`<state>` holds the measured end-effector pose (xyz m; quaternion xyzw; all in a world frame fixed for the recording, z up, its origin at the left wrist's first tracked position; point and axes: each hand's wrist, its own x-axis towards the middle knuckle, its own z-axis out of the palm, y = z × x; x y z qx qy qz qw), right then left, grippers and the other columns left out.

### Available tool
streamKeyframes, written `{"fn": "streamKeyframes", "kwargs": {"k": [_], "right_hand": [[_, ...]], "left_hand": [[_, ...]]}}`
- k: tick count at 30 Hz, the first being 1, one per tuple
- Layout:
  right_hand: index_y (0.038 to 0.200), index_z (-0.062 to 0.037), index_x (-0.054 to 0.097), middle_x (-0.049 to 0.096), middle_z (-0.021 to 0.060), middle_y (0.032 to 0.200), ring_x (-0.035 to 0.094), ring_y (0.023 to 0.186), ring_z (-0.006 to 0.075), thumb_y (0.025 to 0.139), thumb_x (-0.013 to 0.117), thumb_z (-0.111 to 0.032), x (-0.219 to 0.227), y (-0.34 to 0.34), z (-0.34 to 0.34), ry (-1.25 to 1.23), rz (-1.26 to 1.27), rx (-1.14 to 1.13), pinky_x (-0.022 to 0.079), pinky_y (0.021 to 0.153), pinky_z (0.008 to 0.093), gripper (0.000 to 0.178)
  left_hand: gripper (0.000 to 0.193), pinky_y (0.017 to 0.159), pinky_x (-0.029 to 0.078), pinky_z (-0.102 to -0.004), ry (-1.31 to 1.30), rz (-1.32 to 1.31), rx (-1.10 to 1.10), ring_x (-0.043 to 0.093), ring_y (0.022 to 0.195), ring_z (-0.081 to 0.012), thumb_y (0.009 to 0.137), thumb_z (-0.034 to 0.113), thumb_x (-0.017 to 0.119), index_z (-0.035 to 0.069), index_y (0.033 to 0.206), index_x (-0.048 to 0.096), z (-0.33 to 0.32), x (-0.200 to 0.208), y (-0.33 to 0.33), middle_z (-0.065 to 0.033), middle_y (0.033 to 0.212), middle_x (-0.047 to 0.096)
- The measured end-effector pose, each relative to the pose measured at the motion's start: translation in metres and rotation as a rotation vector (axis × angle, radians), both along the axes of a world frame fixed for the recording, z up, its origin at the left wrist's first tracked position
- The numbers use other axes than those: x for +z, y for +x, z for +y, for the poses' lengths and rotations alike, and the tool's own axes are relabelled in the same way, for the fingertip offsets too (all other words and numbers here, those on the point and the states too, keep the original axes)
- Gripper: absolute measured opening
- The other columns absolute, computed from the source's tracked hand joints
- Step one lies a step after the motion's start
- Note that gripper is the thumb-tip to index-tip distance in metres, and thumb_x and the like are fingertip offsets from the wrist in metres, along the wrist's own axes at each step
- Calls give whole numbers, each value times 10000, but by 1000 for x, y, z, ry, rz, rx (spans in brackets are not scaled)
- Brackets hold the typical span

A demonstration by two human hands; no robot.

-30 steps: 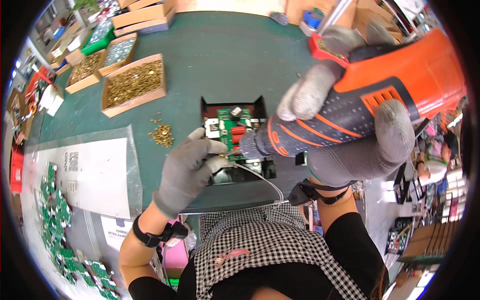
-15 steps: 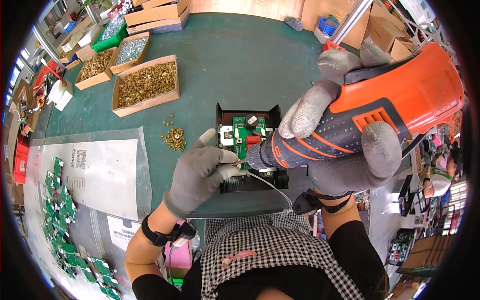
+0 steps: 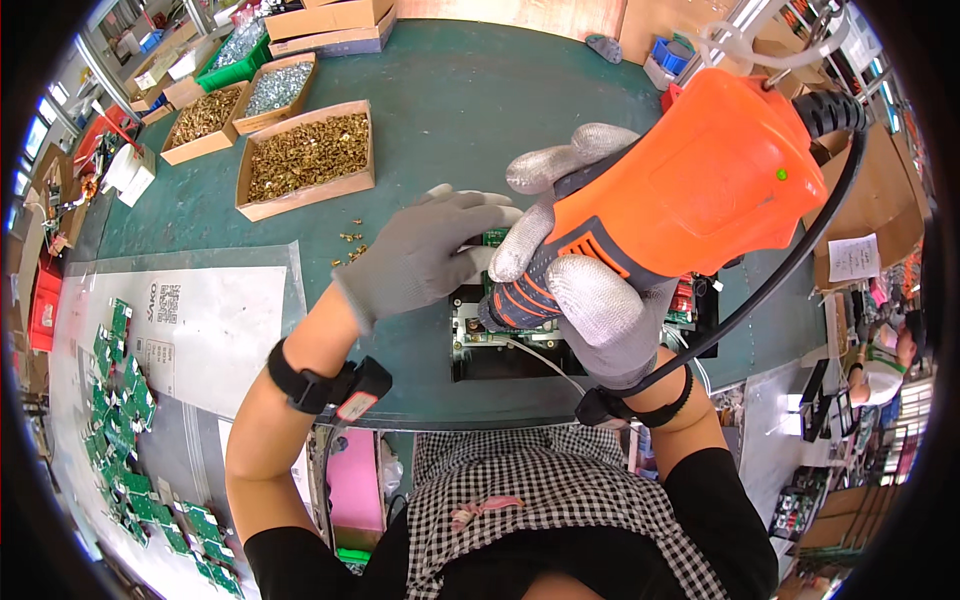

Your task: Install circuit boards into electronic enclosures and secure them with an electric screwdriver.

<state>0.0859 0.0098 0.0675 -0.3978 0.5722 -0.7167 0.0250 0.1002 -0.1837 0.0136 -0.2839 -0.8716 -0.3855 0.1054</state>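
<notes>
My right hand (image 3: 600, 300), in a pale grey glove, is wrapped around an orange and black corded electric screwdriver (image 3: 690, 180). The tool points down and left into a black housing (image 3: 500, 362) with a green circuit board inside. Its tip is hidden from sight. Much of the housing lies under the tool and my hands. Over the housing's left side reaches my gloved left hand (image 3: 415, 250), fingers stretched out and thumb apart, with nothing visible in it. Loose brass screws (image 3: 352, 245) lie on the table beside that hand.
Cardboard trays of brass screws (image 3: 308, 155) and silver hardware (image 3: 278, 90) stand at the back left. Green circuit boards (image 3: 125, 400) lie on plastic sheeting at left. Another unit with red parts (image 3: 683, 300) sits right of the tool, whose black cable (image 3: 800, 270) loops down.
My left hand has moved up and its fingers have come away from the screwdriver's tip. The screwdriver has swung steeper, its orange body shifting left, and its tip has moved slightly left.
</notes>
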Motion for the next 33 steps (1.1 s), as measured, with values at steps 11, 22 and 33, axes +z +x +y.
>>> {"fn": "streamKeyframes", "kwargs": {"k": [11, 22, 33], "right_hand": [[1352, -15, 321, 572, 182, 1164, 657, 760, 203, 786, 671, -13, 3, 7, -9, 197, 154, -68, 553, 671, 313, 666], [1080, -33, 514, 619, 79, 920, 631, 789, 222, 640, 757, -123, 10, 15, -33, 28, -153, -228, 522, 741, 344, 510], [1152, -28, 494, 610, 103, 1018, 629, 896, 252, 651, 753, -147, 6, 17, -28, 108, -168, -196, 511, 816, 358, 576]], "left_hand": [[349, 931, 446, -418, -264, 27, 52, 625, 997, -323, 816, 256, 646, 104, 1127, 607, 13, -48, -28, -134, 998, 671], [351, 958, 422, -439, -258, 22, -33, 585, 1040, -348, 794, 256, 676, 88, 1091, 592, 8, -48, -36, -140, 1042, 648], [279, 895, 459, -445, -169, 10, -21, 594, 993, -362, 786, 254, 669, 80, 1002, 635, 16, -54, -36, -150, 956, 662]]}}
